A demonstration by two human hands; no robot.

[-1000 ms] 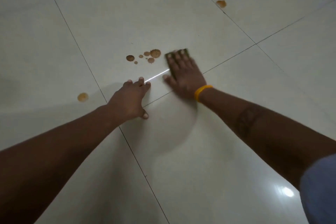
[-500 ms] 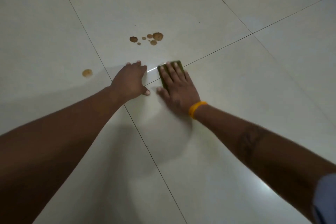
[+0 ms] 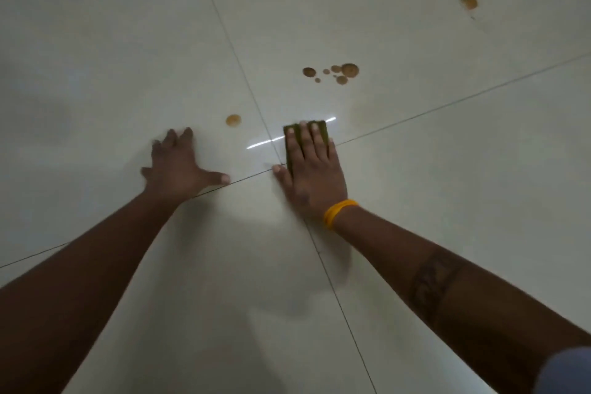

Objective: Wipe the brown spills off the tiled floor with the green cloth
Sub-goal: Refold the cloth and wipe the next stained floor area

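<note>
Two hands press flat on the tiled floor (image 3: 447, 201). The right hand (image 3: 311, 166), fingers spread and open, pins the one green cloth (image 3: 321, 129) beneath its fingers at the crossing of four tiles; a yellow band (image 3: 338, 212) rings its wrist. The left hand (image 3: 179, 166) lies open and empty, well apart from the cloth. One single brown spot (image 3: 233, 120) sits between the hands. Beyond the cloth lies a cluster of about seven drops (image 3: 332, 73). One more far spot (image 3: 468, 2) sits toward the upper right.
</note>
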